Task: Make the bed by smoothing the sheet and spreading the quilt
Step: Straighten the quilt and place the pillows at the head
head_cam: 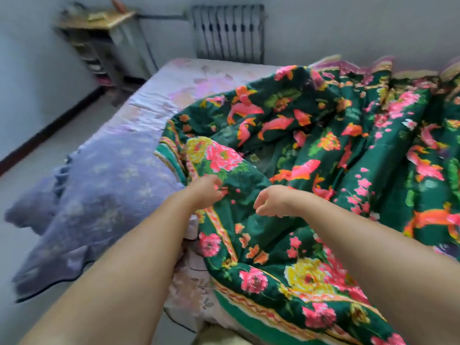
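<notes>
A dark green quilt [323,150] with pink and yellow flowers and red fish lies crumpled over the right and middle of the bed. A pale pink flowered sheet [199,78] shows bare at the far left of the mattress. My left hand [206,192] grips a fold of the quilt near its bordered left edge. Beside it, my right hand [271,202] hovers just over the quilt with fingers and thumb curled apart, and I see nothing held between them. The picture is blurred by motion.
A lavender quilted cover [99,183] drapes over the bed's left side and hangs toward the floor [49,135]. A radiator [227,33] stands on the back wall. A cluttered shelf unit [99,38] fills the far left corner.
</notes>
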